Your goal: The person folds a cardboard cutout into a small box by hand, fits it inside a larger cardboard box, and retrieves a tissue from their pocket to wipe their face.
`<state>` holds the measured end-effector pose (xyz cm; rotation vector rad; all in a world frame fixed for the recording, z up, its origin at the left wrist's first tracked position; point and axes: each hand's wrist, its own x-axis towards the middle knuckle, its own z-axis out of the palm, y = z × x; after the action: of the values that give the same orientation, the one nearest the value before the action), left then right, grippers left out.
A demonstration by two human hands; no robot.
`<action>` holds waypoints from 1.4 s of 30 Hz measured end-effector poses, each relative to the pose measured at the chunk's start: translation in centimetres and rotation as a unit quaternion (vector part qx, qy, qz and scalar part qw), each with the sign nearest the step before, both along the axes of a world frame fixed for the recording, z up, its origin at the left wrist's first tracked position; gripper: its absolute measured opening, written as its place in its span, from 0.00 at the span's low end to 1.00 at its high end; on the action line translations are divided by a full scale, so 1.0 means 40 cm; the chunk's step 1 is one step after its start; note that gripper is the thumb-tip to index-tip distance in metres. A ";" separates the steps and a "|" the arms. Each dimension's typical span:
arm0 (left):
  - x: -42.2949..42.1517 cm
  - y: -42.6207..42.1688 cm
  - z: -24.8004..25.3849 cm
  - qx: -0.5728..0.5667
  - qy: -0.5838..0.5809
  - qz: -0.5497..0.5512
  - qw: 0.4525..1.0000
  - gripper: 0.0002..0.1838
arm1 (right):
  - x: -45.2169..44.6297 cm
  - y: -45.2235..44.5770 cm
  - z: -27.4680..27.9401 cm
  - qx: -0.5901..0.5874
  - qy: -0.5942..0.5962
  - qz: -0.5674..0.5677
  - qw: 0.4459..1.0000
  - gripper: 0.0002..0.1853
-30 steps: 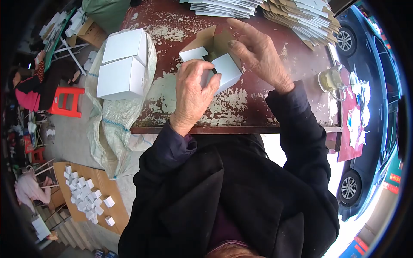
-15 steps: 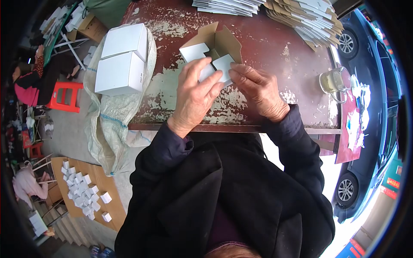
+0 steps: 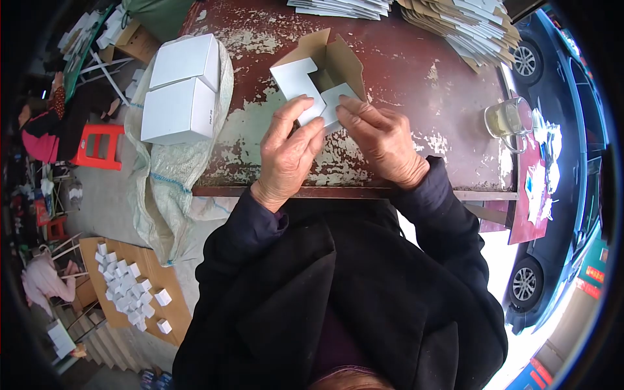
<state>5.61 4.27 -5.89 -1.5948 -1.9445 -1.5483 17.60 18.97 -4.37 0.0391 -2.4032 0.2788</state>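
Note:
A partly folded cardboard box (image 3: pixel 296 81), white outside and brown inside, stands on the worn red table with its far flaps raised. My left hand (image 3: pixel 288 153) grips the white panel at the near left corner between thumb and fingers. On the near right, my right hand (image 3: pixel 382 140) pinches the other white flap. The two white pieces meet near the front corner, between my hands. My fingers hide part of that corner.
Two closed white boxes (image 3: pixel 179 110) rest on a woven sack (image 3: pixel 224 84) at the left. Stacks of flat cardboard (image 3: pixel 465 29) lie along the far edge. A glass mug (image 3: pixel 504 120) stands at the right. Small white boxes (image 3: pixel 130 292) cover a board lower left.
The left fingers have shifted down and outward along the white panel. My right hand has moved slightly left, and the near flaps now sit closer together at the corner.

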 end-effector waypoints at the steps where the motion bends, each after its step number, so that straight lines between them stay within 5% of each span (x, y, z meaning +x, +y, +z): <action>1: -0.004 -0.005 -0.004 0.006 0.005 0.001 1.000 0.15 | 0.004 0.004 0.002 0.003 -0.007 -0.003 1.000 0.17; 42: -0.004 0.028 0.009 -0.011 0.065 0.032 0.997 0.14 | 0.016 0.021 0.023 0.056 -0.062 -0.032 0.996 0.18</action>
<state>5.45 5.39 -5.52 -1.5838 -1.9294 -1.3676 18.24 19.81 -3.47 -0.0038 -2.5355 0.1210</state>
